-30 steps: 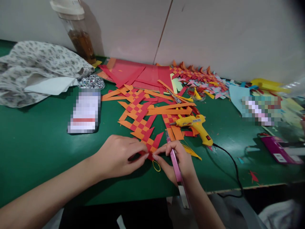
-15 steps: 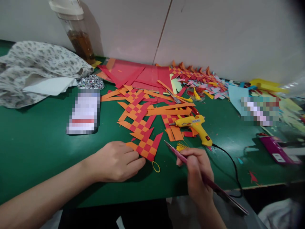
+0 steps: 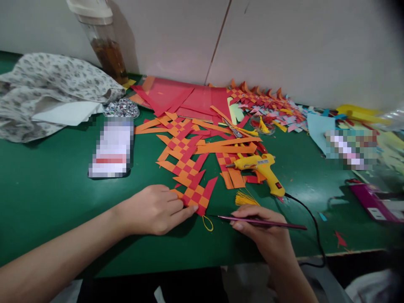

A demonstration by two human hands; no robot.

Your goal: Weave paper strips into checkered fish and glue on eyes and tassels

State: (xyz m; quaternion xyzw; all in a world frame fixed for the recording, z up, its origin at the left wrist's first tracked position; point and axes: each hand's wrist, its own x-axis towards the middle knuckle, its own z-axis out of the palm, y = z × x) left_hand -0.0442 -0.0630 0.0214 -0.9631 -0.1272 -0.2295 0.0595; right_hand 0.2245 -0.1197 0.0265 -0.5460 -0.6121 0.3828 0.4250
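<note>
A woven strip of red and orange paper point(image 3: 186, 168) runs down the middle of the green table. My left hand point(image 3: 162, 210) is closed over its lower end, the index fingertip pressing the paper near a yellow cord loop point(image 3: 208, 224). In my right hand point(image 3: 263, 227) is a slim dark pink pointed tool point(image 3: 268, 222), held nearly level, its tip pointing left toward the loop with a small gap between. A yellow tassel point(image 3: 246, 198) lies just behind the right hand. What the left hand's curled fingers hold is partly hidden.
Behind the right hand lies a yellow glue gun point(image 3: 268, 168) with a black cord, near scissors point(image 3: 233, 128). A phone point(image 3: 112, 147) and patterned cloth point(image 3: 57, 88) are left. A bottle point(image 3: 109, 50) stands behind. Right are paper scraps and a purple object point(image 3: 375, 202).
My right hand has lowered and turned the tool from a steep slant to nearly level, bringing its tip down beside the loop. The left index finger has stretched further onto the paper's end.
</note>
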